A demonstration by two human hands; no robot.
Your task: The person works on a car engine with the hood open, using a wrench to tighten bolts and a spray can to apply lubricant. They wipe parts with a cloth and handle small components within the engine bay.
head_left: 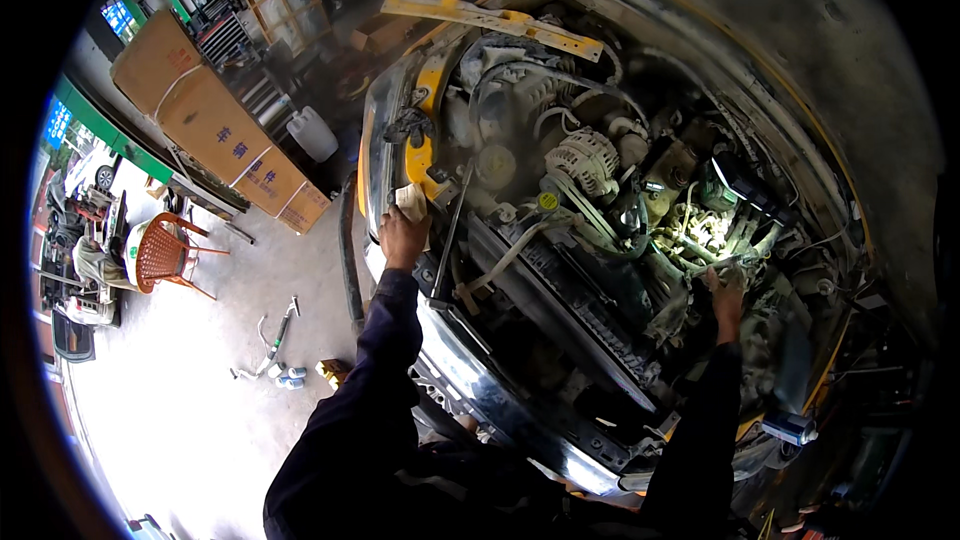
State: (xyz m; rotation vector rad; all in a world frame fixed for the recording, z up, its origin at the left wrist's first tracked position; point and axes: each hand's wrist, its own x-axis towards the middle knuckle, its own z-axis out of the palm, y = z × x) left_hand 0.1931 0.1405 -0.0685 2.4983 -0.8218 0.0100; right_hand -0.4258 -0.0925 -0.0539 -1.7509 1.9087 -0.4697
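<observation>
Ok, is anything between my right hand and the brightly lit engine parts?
Nothing visible stands in the way: your right hand is at the near edge of the brightly lit engine parts. The dark bar-shaped device sits on their far side, not between.

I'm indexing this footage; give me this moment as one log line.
left hand: at pale item, kind unclear | right hand: at lit engine parts | alternator: uncovered, farther in

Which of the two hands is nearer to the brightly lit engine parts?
The right hand, close beside the lit parts; the left hand is farther off, by a pale object.
</observation>
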